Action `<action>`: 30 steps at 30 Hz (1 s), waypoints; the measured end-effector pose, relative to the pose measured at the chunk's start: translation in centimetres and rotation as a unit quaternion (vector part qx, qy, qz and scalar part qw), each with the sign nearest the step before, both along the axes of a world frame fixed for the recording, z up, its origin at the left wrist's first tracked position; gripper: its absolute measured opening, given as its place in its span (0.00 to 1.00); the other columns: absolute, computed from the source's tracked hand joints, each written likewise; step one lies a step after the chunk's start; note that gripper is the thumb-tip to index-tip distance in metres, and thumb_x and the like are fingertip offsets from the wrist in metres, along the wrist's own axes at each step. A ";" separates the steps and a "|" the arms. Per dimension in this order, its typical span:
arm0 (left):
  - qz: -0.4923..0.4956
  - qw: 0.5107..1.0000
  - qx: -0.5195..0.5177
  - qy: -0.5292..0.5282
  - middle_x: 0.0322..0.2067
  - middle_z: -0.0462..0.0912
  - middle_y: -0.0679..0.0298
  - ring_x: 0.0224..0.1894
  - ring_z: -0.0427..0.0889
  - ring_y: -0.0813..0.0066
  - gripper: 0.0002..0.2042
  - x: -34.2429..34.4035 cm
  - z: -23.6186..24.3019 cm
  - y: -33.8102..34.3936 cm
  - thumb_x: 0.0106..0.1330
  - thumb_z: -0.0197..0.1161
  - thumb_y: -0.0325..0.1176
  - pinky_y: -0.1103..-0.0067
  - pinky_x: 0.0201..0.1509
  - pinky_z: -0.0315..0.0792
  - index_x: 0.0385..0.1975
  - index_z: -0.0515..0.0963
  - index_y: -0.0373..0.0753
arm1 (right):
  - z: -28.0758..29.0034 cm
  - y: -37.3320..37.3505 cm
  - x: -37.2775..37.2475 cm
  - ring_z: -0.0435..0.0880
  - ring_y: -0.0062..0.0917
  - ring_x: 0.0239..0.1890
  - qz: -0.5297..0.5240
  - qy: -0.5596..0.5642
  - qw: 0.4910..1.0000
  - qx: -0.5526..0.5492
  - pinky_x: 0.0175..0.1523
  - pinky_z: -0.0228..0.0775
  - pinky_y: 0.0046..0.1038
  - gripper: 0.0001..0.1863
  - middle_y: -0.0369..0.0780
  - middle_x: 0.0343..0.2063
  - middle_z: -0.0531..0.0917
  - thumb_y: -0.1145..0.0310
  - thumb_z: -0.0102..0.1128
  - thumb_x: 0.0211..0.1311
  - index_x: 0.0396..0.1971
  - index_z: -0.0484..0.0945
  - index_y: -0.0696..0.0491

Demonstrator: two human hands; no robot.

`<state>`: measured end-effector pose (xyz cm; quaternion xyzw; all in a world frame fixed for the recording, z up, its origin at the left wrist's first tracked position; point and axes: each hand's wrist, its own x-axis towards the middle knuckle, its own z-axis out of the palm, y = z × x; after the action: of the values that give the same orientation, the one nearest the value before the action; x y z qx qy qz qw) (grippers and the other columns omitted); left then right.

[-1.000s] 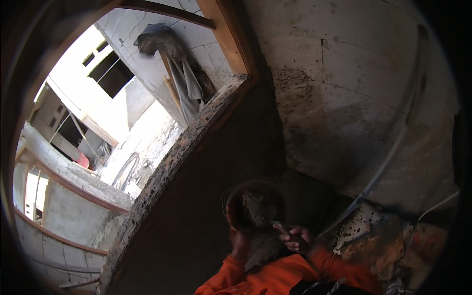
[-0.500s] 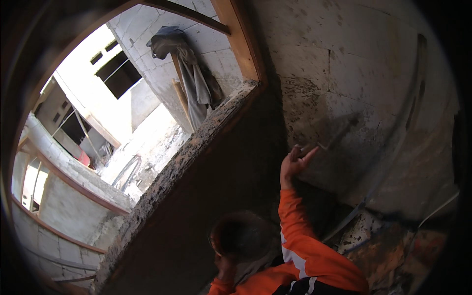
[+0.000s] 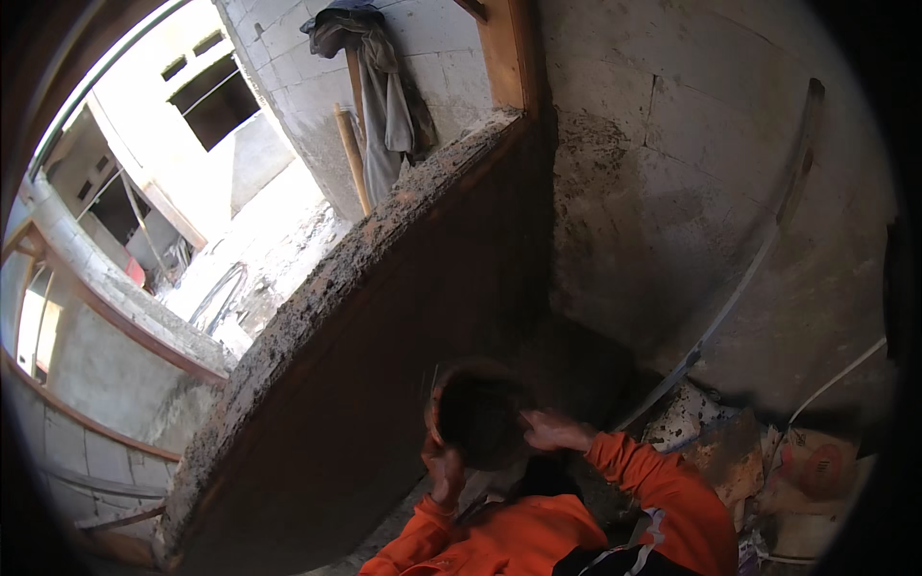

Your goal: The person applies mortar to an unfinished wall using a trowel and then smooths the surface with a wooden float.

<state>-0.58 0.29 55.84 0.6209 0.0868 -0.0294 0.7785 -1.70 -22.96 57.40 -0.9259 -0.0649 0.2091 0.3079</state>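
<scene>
A dark, round bucket or basin (image 3: 483,415) hangs low in front of me, close to the dark face of a half-height wall. My left hand (image 3: 443,468) is closed on its left rim. At the opposite side of the bucket is my right hand (image 3: 554,430), its fingers curled at the opening. The trowel seen in that hand a moment earlier is lost in the shadow, and so are the bucket's contents.
The half wall (image 3: 288,326) with its rough top runs diagonally past my left. A pale block wall (image 3: 672,221) stands ahead, with a long strip (image 3: 744,298) leaning on it. Cardboard and debris (image 3: 807,470) lie at right. Cloth (image 3: 384,125) hangs beyond the half wall.
My right hand has come down from the block wall to the bucket, and the trowel has gone out of sight. My left hand still grips the bucket. The view has shifted slightly.
</scene>
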 end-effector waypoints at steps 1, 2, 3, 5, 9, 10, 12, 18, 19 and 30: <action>-0.020 0.999 0.015 -0.024 0.38 0.79 0.68 0.34 0.75 0.84 0.18 0.1 -1.2 0.5 0.58 0.51 0.22 0.85 0.34 0.69 0.50 0.74 0.34 | 4.9 2.0 0.3 0.77 0.26 0.17 -0.112 0.212 0.968 0.069 0.24 0.72 0.29 0.22 0.42 0.27 0.79 0.65 0.52 0.57 0.51 0.68 0.59; -0.004 0.998 0.033 -0.056 0.34 0.79 0.70 0.29 0.73 0.86 0.20 0.1 -0.5 -0.8 0.52 0.50 0.20 0.86 0.30 0.67 0.48 0.75 0.34 | 4.7 1.7 0.0 0.77 0.24 0.17 -0.144 0.270 0.942 0.138 0.22 0.72 0.27 0.22 0.41 0.26 0.78 0.65 0.51 0.58 0.52 0.68 0.58; -0.019 0.998 0.041 -0.052 0.33 0.79 0.70 0.29 0.73 0.86 0.19 -0.2 -0.2 -0.6 0.52 0.50 0.19 0.86 0.30 0.67 0.46 0.75 0.33 | 4.1 1.0 -0.7 0.76 0.22 0.16 -0.169 0.325 0.906 0.210 0.21 0.71 0.25 0.21 0.40 0.25 0.77 0.65 0.50 0.59 0.52 0.68 0.57; -0.050 0.997 0.040 -0.044 0.32 0.79 0.70 0.29 0.72 0.86 0.18 -0.6 1.1 0.3 0.52 0.50 0.19 0.86 0.30 0.67 0.44 0.75 0.33 | 4.2 -1.0 -1.8 0.73 0.16 0.15 -0.189 0.411 0.821 0.349 0.16 0.67 0.18 0.20 0.35 0.21 0.72 0.66 0.44 0.64 0.55 0.65 0.54; -0.091 0.996 -0.007 -0.015 0.31 0.77 0.71 0.29 0.73 0.86 0.17 -0.8 2.9 -0.2 0.51 0.51 0.18 0.85 0.31 0.68 0.42 0.75 0.35 | -0.9 -2.1 -5.5 0.72 0.19 0.15 -0.144 0.506 0.506 0.683 0.17 0.67 0.20 0.25 0.39 0.26 0.71 0.67 0.42 0.66 0.62 0.56 0.52; -0.087 0.996 -0.008 -0.011 0.31 0.77 0.72 0.28 0.73 0.86 0.17 -0.2 2.9 -0.2 0.51 0.51 0.19 0.85 0.31 0.69 0.42 0.75 0.35 | -1.6 -1.2 -5.6 0.72 0.19 0.15 -0.140 0.481 0.479 0.721 0.17 0.67 0.20 0.25 0.39 0.26 0.72 0.66 0.43 0.65 0.62 0.57 0.51; -0.083 0.995 -0.047 0.006 0.30 0.77 0.72 0.30 0.74 0.84 0.18 0.1 1.9 -1.1 0.51 0.52 0.19 0.85 0.32 0.70 0.44 0.75 0.37 | -1.2 0.1 -6.6 0.72 0.20 0.14 -0.146 0.423 0.424 0.788 0.17 0.68 0.21 0.25 0.40 0.27 0.73 0.65 0.43 0.65 0.62 0.58 0.49; -0.088 0.981 -0.145 0.097 0.40 0.75 0.69 0.38 0.77 0.75 0.21 1.5 -2.3 -0.7 0.57 0.53 0.21 0.78 0.38 0.75 0.53 0.69 0.44 | -1.0 2.3 -8.9 0.73 0.27 0.16 -0.094 0.286 0.234 0.924 0.24 0.71 0.30 0.33 0.42 0.29 0.73 0.65 0.44 0.61 0.67 0.47 0.51; -0.094 0.974 -0.170 0.112 0.43 0.75 0.68 0.41 0.77 0.74 0.22 1.6 -2.6 -0.8 0.59 0.53 0.22 0.77 0.40 0.76 0.54 0.68 0.45 | 0.3 2.1 -9.0 0.74 0.27 0.17 -0.089 0.238 0.231 0.939 0.24 0.72 0.30 0.34 0.43 0.29 0.74 0.66 0.45 0.61 0.67 0.47 0.50; 0.040 0.986 -0.087 0.137 0.46 0.77 0.65 0.43 0.78 0.71 0.24 -4.6 -4.4 6.5 0.57 0.50 0.18 0.77 0.41 0.76 0.56 0.69 0.42 | 5.7 -3.0 6.7 0.73 0.21 0.21 -0.582 -0.520 0.399 0.481 0.26 0.68 0.23 0.37 0.42 0.35 0.75 0.74 0.52 0.59 0.67 0.47 0.52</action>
<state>-5.13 6.84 51.40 0.5367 0.2147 -0.0902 0.8110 4.95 -25.95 63.14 -0.3680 0.2521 -0.6085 0.6563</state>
